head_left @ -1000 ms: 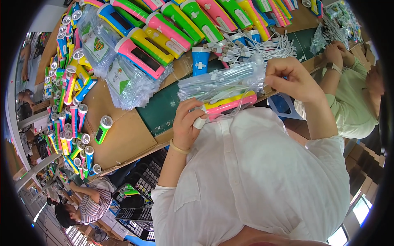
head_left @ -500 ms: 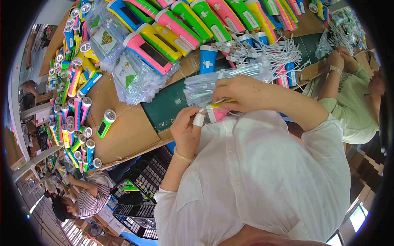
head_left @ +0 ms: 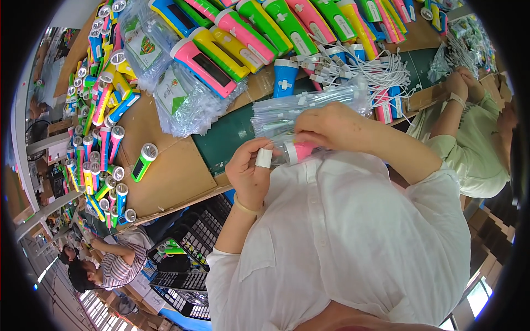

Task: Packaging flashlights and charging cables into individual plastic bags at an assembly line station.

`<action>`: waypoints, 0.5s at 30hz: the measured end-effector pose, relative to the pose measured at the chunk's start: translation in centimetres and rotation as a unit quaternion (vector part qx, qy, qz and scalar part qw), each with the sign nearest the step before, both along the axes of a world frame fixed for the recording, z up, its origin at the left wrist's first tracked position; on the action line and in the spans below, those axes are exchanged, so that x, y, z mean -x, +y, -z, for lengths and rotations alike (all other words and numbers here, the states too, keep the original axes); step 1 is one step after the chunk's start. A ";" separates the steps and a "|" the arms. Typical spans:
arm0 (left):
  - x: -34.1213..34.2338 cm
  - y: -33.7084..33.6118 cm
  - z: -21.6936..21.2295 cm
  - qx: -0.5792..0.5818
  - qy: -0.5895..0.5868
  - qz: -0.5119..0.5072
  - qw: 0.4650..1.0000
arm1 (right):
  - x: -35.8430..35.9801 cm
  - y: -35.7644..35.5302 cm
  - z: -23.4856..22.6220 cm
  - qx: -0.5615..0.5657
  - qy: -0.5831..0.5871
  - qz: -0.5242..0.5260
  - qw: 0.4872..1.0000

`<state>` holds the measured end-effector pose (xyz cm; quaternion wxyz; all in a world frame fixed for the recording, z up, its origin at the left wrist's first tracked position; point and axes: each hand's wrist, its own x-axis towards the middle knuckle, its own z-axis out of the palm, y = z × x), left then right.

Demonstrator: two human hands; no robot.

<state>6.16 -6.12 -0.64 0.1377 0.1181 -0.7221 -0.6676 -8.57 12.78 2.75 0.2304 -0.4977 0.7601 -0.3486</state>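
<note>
We are working on a pink torch [head_left: 303,151] that is lying between our two hands, close against the shirt [head_left: 353,220], with its pale head pointing toward our left. Our right hand [head_left: 326,128] is closing its bent fingers over the torch's body and seems to be gripping it, though its fingertips are partly hidden. Our left hand [head_left: 247,168], wearing white tape [head_left: 264,158] on a finger, is hanging half curled just beside the head — we cannot tell whether it is pinching anything. We are judging the step in hand to be getting the torch into clear film — the next move is calling for a steady right grip and a light left pinch. Clear packets [head_left: 301,107] are lying just beyond.
</note>
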 end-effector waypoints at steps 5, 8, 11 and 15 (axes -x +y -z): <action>-0.1 -0.5 0.3 -0.077 -0.015 -0.020 0.997 | 1.4 5.7 0.4 -0.053 0.037 0.051 0.997; 0.0 -0.6 0.8 -0.082 -0.003 -0.025 0.996 | 1.1 6.6 0.5 -0.027 0.063 0.071 0.995; 0.2 -0.8 1.6 -0.091 -0.001 -0.041 0.995 | 1.2 7.0 0.0 -0.049 0.081 0.096 0.991; 0.5 -1.3 2.0 -0.095 -0.020 -0.030 0.995 | 0.5 7.0 1.2 -0.030 0.153 0.054 0.986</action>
